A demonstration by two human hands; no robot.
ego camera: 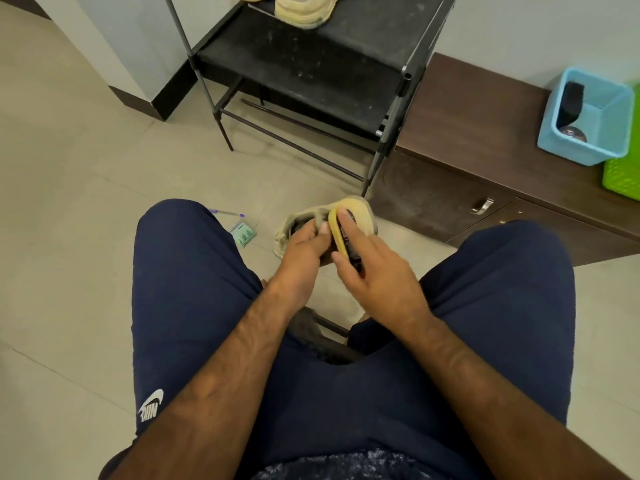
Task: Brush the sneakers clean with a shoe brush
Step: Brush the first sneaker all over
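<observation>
- Sits with knees apart in navy shorts (180, 271), head tipped down over a pale tiled floor (69, 202).
- Holds a beige sneaker (365, 213) low between the knees, near the foot of a black shoe rack (311, 64).
- Grips that sneaker with the left hand (301, 251): fingers curled down into the shoe's opening, thumb pressed flat on the collar edge.
- Holds a dark shoe brush (350, 249), yellow band along its left edge, in the right hand (381, 275), set against the sneaker.
- Lays the right index finger straight along the brush and pinches its near end with the thumb; cannot tell how the remaining fingers lie, being hidden and slightly blurred.
- Has the hands close together, left thumb just beside the yellow band.
- On the rack's top shelf: a second beige sneaker (304, 12), cut off by the frame edge.
- Right of the rack: a brown cabinet (485, 126) bearing a blue basket (588, 147) with a dark brush and a round tin inside, and a green basket (623, 171) just beside it.
- On the floor by the left knee: a purple pen (227, 213) and a small green packet (244, 233), near each other.
</observation>
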